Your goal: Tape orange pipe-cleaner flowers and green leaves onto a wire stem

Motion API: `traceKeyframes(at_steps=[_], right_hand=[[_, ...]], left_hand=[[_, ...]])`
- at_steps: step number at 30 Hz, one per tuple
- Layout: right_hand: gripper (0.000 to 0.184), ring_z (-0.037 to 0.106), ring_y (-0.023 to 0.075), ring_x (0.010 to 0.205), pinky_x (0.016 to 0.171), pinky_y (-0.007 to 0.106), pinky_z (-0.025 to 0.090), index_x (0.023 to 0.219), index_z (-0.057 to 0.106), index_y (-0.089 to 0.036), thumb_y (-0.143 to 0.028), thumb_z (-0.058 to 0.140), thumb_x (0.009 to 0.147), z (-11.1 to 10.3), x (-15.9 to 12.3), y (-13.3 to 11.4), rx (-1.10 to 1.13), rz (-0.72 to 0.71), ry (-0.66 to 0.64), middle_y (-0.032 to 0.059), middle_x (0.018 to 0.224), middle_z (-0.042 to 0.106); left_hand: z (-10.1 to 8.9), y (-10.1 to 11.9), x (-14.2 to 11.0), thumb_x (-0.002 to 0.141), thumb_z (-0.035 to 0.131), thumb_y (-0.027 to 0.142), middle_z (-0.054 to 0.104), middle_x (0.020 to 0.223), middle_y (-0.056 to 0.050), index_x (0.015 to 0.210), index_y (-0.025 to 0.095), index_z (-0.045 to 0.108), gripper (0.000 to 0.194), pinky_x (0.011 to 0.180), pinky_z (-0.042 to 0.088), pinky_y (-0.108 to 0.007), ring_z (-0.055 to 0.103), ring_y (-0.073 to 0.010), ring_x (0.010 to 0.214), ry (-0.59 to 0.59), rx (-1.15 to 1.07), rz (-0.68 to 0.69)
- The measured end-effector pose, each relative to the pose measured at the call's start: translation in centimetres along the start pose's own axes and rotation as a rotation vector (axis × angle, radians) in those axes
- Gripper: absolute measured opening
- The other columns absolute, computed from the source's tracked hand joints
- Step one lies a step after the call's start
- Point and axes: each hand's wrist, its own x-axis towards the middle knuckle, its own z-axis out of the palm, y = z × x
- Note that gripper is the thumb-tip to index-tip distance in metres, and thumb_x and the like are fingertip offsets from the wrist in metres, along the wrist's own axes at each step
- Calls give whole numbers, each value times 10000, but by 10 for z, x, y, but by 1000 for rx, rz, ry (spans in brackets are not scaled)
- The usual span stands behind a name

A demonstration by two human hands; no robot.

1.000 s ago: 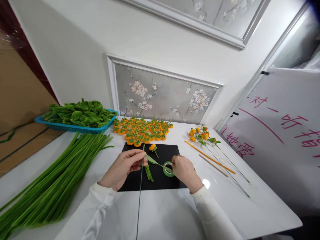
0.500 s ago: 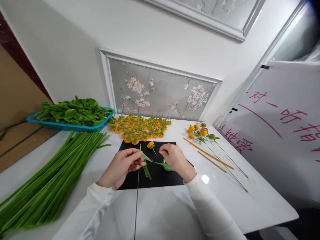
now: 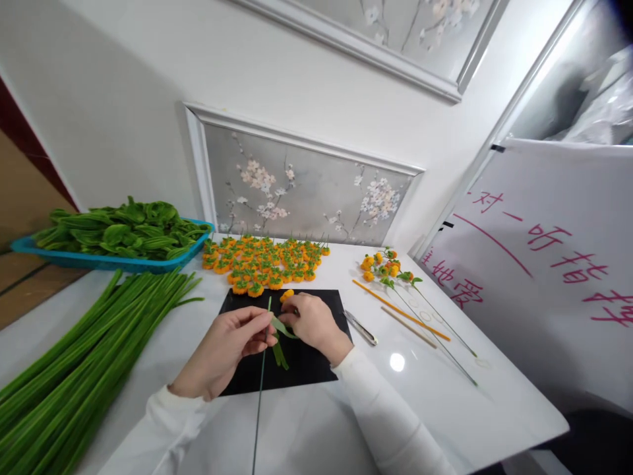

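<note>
My left hand (image 3: 237,343) is closed in a pinch around a thin green wire stem (image 3: 260,396), whose lower end runs toward me past the mat. A strip of pale green tape (image 3: 283,328) leads from those fingertips to beneath my right hand (image 3: 316,324). That hand is curled, its fingertips at an orange flower head (image 3: 287,295) on the black mat (image 3: 306,369); the hand hides the flower's stem and whatever is in its grip. Between the hands, short green stems (image 3: 279,353) lie on the mat.
Many orange flower heads (image 3: 264,260) crowd behind the mat. To the left are a blue tray (image 3: 148,265) of green leaves and a bundle of long green stems (image 3: 89,363). Small scissors (image 3: 361,328), an orange stick (image 3: 400,310), a brown stick (image 3: 409,328) and wired flowers (image 3: 386,264) lie right.
My right hand has moved left and in to the orange flower on the mat. The green tape roll is now hidden, the tape hangs slacker, and the scissors have come into view.
</note>
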Motion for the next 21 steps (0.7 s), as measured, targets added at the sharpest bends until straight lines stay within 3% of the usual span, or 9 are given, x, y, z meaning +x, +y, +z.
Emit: traceKeyframes(at_steps=[3, 5, 7, 10, 13, 17, 21], right_hand=[[352, 632, 140, 839, 717, 233, 470, 1016, 618, -186, -408, 353, 948, -10, -7, -7, 451, -33, -41, 46, 941, 676], [380, 632, 129, 741, 665, 237, 481, 975, 622, -169, -490, 432, 901, -12, -11, -11, 874, -36, -155, 40, 850, 664], [353, 599, 106, 609, 579, 218, 456, 905, 635, -163, -493, 620, 782, -10, -14, -14, 1124, 10, -225, 8, 714, 634], [369, 544, 80, 506, 459, 180, 348, 884, 654, -152, -419, 760, 652, -6, -15, -17, 1254, 99, -201, -19, 615, 606], [333, 549, 79, 515, 441, 182, 287, 871, 679, -143, -374, 769, 648, -6, -15, -15, 1304, 93, -206, -12, 619, 615], [209, 539, 75, 535, 484, 202, 303, 720, 686, -137, -338, 739, 696, -7, -16, -8, 1301, 71, -223, 2, 647, 625], [170, 482, 73, 515, 516, 223, 318, 689, 688, -150, -309, 745, 684, -9, -20, -5, 1270, 55, -172, -22, 591, 594]], left_hand=[[2, 1, -1, 726, 714, 326, 630, 636, -13, 679, 174, 689, 162, 475, 452, -152, 568, -103, 566, -23, -29, 2], [3, 2, -2, 730, 714, 325, 638, 647, -13, 711, 177, 702, 149, 485, 458, -143, 565, -97, 572, -39, -54, -8], [3, 2, -2, 731, 716, 320, 646, 658, -17, 736, 175, 713, 145, 499, 469, -139, 566, -94, 581, -51, -86, -20], [3, 2, -3, 732, 722, 299, 648, 669, -23, 742, 161, 714, 139, 505, 482, -132, 576, -93, 593, -78, -141, -41], [3, 2, -5, 741, 719, 284, 638, 679, -16, 748, 154, 697, 132, 514, 495, -123, 591, -86, 596, -116, -225, -75], [5, 4, -8, 756, 712, 267, 654, 739, -4, 881, 200, 658, 152, 592, 532, -164, 630, -99, 649, -144, -302, -92], [9, 3, -9, 706, 756, 212, 669, 792, 0, 948, 229, 616, 279, 565, 491, -156, 645, -115, 716, -186, -202, -98]])
